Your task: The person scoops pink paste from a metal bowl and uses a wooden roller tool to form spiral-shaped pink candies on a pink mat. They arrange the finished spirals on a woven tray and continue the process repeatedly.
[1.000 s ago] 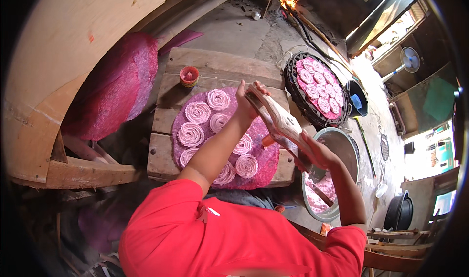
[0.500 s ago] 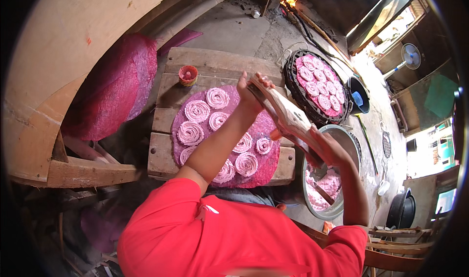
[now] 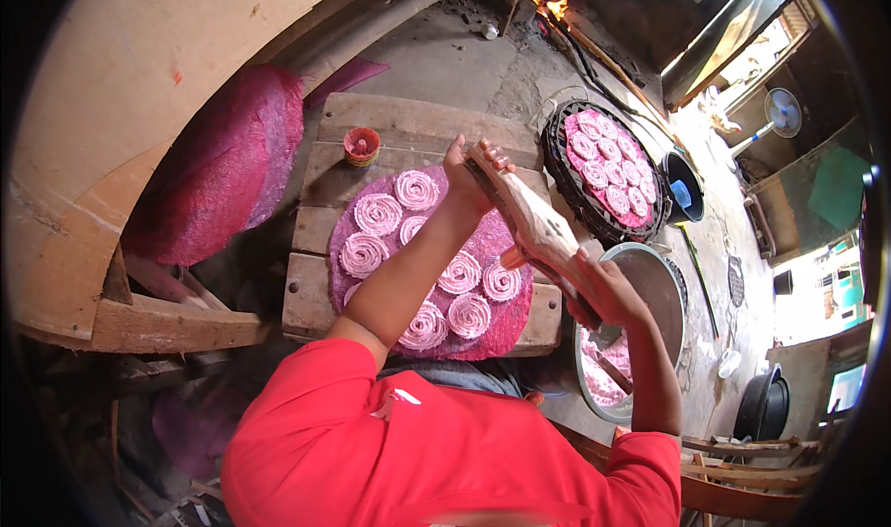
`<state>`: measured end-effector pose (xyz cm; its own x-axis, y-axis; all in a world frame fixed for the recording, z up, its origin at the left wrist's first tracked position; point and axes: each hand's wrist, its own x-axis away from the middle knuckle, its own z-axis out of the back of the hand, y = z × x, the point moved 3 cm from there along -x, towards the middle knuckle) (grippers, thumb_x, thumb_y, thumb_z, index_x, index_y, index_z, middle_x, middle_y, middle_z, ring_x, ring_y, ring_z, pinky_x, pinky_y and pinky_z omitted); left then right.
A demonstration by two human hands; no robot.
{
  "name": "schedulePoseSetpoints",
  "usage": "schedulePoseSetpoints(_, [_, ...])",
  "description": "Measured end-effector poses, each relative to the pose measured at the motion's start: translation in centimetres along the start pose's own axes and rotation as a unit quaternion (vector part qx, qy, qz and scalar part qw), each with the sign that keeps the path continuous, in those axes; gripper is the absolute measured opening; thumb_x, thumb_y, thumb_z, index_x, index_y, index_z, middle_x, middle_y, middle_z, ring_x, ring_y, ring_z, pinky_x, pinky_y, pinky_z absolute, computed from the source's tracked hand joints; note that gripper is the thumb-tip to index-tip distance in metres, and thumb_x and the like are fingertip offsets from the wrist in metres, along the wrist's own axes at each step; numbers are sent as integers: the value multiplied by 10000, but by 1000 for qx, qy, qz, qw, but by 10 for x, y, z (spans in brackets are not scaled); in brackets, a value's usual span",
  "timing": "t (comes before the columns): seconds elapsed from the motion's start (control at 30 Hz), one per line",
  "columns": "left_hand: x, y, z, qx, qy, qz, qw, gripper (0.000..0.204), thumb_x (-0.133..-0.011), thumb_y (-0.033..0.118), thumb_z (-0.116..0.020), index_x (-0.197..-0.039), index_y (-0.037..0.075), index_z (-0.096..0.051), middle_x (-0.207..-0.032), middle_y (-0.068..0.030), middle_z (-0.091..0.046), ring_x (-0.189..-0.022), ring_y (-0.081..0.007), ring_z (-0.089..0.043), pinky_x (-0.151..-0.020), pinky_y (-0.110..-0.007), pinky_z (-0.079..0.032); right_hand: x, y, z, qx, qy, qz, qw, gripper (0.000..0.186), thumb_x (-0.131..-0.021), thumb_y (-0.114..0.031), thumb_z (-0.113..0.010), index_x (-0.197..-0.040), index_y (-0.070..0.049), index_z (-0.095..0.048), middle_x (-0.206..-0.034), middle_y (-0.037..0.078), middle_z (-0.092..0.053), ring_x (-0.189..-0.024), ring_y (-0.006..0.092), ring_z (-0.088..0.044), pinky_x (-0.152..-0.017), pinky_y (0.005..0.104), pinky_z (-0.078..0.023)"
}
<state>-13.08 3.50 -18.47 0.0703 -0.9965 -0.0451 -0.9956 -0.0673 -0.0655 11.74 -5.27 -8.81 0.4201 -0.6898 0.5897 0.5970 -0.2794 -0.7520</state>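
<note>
My left hand (image 3: 473,169) is closed round the upper end of a long wooden press (image 3: 534,221). Lower down at the right, my right hand (image 3: 603,290) grips the same tool. Its orange nozzle (image 3: 510,258) hangs just over a pink piped rosette (image 3: 501,284) on the right side of a round pink woven mat (image 3: 498,337). Several other spiral rosettes (image 3: 416,189) lie on this mat, partly hidden by my left forearm. The mat rests on a slatted wooden board (image 3: 427,118), near a small stack of red cups (image 3: 361,144).
A black round tray (image 3: 566,193) holds more rosettes. A grey tub (image 3: 650,262) with pink paste and a stick sits right, black buckets (image 3: 685,207) beyond. Fire (image 3: 552,9) burns behind; a fan (image 3: 782,111) stands right. A plywood panel (image 3: 83,156) and pink sheeting (image 3: 209,174) are left.
A rosette has appeared under the nozzle at the mat's right and grown to full size. The press and both hands have shifted slightly, still held together.
</note>
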Motion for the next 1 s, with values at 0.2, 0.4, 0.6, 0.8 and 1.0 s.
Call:
schedulePoseSetpoints(0.2, [5,12,29,66,-14,56,996,425,-957,486,-373,-750,132,-489,-642,-3,-468,-591,-169,-475,-647,-348,-431,-30,38,-19,-282,-155,-27,947,780,-948,-673,-280,-1200,14,-551,-802,159,-643,-561,244,-638,-542,372,-549])
schedulePoseSetpoints(0.4, [4,11,40,92,-20,39,995,396,-964,457,-387,-749,143,-492,-637,13,-468,-585,-156,-479,-642,-342,-439,-80,83,-66,-493,-236,110,830,680,-956,-551,-421,-1388,-26,-405,-975,194,-652,-786,251,-665,-672,377,-569])
schedulePoseSetpoints(0.6, [13,11,21,89,-18,3,996,313,-964,369,-452,-740,156,-499,-631,46,-456,-568,-121,-470,-639,-309,-451,-94,98,-73,-302,-115,-4,946,452,-972,-410,-491,-1209,-27,-536,-763,70,-608,-661,162,-618,-550,289,-516])
schedulePoseSetpoints(0.8, [9,23,-14,78,-86,36,993,348,-968,413,-439,-734,162,-496,-627,52,-455,-560,-113,-476,-633,-310,-453,-95,74,-90,258,163,195,932,252,-913,-265,-649,-954,-17,-636,-624,24,-566,-562,146,-593,-486,285,-439])
schedulePoseSetpoints(1.0, [4,52,-45,-36,-149,34,988,438,-967,511,-403,-724,155,-484,-626,37,-463,-587,-124,-499,-670,-319,-452,-69,33,-36,-160,-99,73,980,500,-981,-458,-456,-1203,-25,-571,-905,94,-658,-709,176,-631,-601,289,-489])
